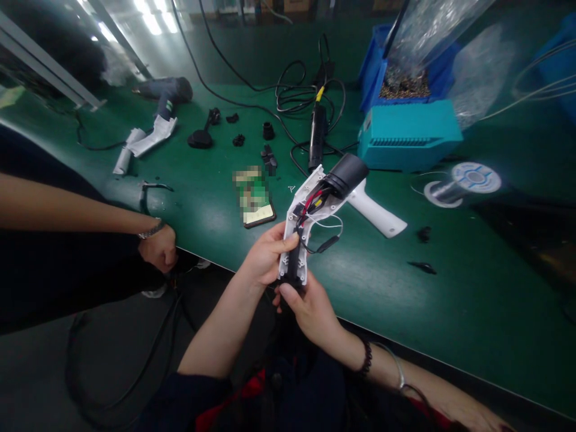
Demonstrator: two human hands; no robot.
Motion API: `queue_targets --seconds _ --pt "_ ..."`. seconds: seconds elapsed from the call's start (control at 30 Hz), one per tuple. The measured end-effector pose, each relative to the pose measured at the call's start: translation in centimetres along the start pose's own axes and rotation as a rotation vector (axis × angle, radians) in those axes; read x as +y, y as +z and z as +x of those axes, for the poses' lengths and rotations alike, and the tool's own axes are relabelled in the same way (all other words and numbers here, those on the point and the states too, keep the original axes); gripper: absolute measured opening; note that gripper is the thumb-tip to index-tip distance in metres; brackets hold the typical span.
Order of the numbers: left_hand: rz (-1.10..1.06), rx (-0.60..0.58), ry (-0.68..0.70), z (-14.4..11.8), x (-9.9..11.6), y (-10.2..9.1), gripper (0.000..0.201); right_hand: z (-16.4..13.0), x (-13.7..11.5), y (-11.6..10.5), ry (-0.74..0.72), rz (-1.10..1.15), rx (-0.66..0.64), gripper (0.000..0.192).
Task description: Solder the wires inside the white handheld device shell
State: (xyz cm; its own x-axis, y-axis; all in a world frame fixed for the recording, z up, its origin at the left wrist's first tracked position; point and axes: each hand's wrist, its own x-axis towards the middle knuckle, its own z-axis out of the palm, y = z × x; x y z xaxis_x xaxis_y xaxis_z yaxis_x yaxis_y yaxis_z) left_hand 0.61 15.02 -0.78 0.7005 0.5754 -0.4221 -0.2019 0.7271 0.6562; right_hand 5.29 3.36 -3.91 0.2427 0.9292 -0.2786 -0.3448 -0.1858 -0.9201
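Just over the bench edge, an opened hair dryer (289,240) is held up, its white handle shell showing red, yellow and black wires inside and a black barrel (345,176) at the top. My left hand (266,257) is closed round the left side of the handle, thumb on the inside. At the lower end, my right hand (314,306) grips the black base of the handle; its fingertips are partly hidden. A thin white wire and a black lead (328,243) hang out to the right. Beyond the barrel lies a white handle cover (380,211).
A phone (260,219) and small black parts lie on the green bench (216,198). Behind are a black tool (317,138) with cables, a teal box (409,135), a blue bin (373,66) and a solder spool (474,178). A co-worker's hand (158,247) is at left.
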Motion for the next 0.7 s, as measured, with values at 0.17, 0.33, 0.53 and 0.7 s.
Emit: queue_targets --seconds 0.17,0.33,0.53,0.7 --pt "0.061 0.007 0.013 -0.2 -0.4 0.5 0.044 -0.1 -0.2 -0.1 -0.022 -0.040 0.020 0.037" --pt "0.396 0.008 0.092 -1.0 -0.4 0.2 0.042 -0.2 -0.6 -0.4 -0.034 -0.139 0.044 0.036" --pt "0.582 -0.021 -0.058 -2.1 0.0 -0.5 0.044 0.0 -0.6 -0.5 0.024 -0.113 0.010 0.031" --pt "0.443 0.113 -0.007 -2.1 -0.4 -0.4 0.049 0.3 -0.8 -0.5 0.079 -0.010 -0.057 0.032"
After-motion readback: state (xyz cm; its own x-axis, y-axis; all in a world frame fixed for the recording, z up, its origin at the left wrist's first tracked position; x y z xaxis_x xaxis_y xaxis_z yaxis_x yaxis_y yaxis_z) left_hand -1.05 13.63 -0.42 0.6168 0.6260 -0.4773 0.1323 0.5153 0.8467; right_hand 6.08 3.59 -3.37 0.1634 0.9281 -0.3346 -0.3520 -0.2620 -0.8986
